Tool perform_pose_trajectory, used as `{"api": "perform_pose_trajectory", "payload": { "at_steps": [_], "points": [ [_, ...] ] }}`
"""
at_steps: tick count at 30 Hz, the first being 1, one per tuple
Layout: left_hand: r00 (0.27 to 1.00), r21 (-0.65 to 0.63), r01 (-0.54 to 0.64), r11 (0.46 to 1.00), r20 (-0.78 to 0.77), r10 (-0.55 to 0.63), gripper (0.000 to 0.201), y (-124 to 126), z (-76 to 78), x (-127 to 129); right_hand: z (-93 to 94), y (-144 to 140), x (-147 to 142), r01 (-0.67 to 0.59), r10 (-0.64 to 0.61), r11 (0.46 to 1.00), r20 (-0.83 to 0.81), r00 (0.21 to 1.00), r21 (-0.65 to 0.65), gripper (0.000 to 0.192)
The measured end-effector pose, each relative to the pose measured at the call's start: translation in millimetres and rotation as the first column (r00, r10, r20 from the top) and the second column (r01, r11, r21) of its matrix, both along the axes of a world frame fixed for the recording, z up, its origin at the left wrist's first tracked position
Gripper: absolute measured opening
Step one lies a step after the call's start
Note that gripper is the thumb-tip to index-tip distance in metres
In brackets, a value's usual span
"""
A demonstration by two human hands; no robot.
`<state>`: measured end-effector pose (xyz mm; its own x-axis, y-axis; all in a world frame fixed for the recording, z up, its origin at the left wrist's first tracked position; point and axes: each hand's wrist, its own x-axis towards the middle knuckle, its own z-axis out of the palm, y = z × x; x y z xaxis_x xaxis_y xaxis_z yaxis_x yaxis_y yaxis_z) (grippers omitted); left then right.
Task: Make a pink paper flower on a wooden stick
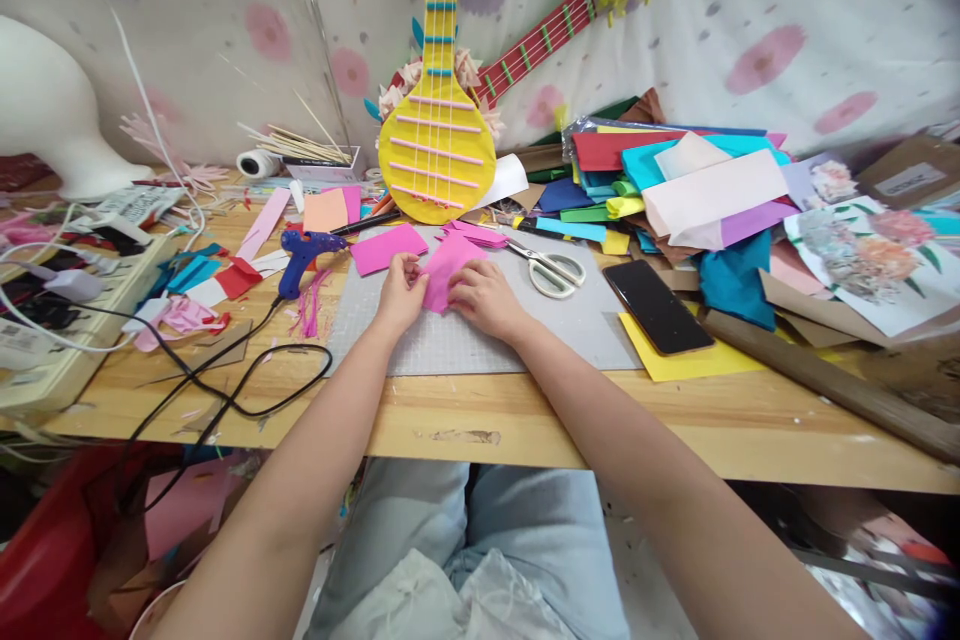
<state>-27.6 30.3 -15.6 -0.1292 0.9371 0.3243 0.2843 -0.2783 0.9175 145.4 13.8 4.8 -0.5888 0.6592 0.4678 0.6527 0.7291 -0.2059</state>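
Both hands press on 1 pink paper piece (448,270) lying on the grey cutting mat (480,340). The left hand (401,292) pinches its left edge with fingers curled closed, and the right hand (486,298) pins its right side, fingers bent down on the sheet. Just right of the grip lie the scissors (551,270); further right, a black phone (658,306). Left of it rests a blue glue gun (304,255), and just behind-left lies another pink sheet (388,248).

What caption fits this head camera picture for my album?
Both hands, left hand and right hand, press a pink paper piece on a grey cutting mat beside scissors.
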Motion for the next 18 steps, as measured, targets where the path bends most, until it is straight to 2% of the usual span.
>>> {"api": "perform_pose_trajectory", "payload": {
  "at_steps": [4,8,14,18],
  "points": [
    [0.968,0.068,0.005,0.998,-0.252,0.012,0.038,-8,11.2,-7,-5.4,4,2,0.006,-0.014,0.995,-0.083,0.996,-0.102,0.014],
    [0.847,0.092,0.068,0.993,-0.531,-0.008,0.028,-16,23.6,-12,-8.9,6,3,0.012,-0.048,0.978,-0.17,0.984,-0.208,0.012],
    [0.754,-0.004,0.143,0.99,-0.648,-0.111,0.007,-17,24.3,-18,-10.6,7,-1,0.092,-0.155,0.95,-0.195,0.968,-0.299,0.011],
    [0.764,-0.014,0.143,0.99,-0.635,-0.119,0.004,-12,19.6,-22,-13.1,8,-6,0.172,-0.242,0.937,-0.207,0.948,-0.305,0.014]
  ]
}}
